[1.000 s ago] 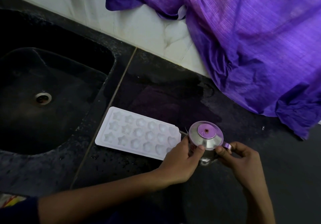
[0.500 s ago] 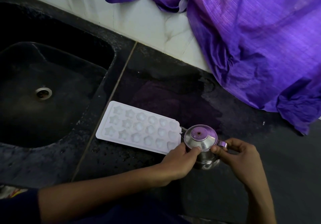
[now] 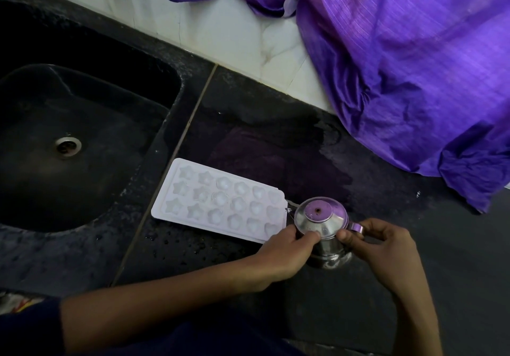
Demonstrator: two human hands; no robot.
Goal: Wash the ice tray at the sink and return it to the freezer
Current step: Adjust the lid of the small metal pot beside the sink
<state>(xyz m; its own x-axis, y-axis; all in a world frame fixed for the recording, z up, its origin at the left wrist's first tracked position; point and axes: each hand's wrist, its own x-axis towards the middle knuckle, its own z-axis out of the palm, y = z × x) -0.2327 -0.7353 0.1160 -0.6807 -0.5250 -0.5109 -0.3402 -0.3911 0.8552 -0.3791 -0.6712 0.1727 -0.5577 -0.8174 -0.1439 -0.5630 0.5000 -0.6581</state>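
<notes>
We grip a steel pot [image 3: 321,227] with our left hand [image 3: 287,250] and right hand [image 3: 382,248]; the ice tray [image 3: 220,204] lies on the counter [image 3: 414,286] just beside our left hand.

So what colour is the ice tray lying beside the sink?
White: the flat plastic ice tray with star and heart moulds, clearest in the head view.

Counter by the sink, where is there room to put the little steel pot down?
Bare dark counter lies right of the right hand, below the purple cloth. Another bare, wet-looking patch sits between the white plastic ice tray and the white wall. It is crowded where the small steel pot, tray and left hand meet.
</notes>
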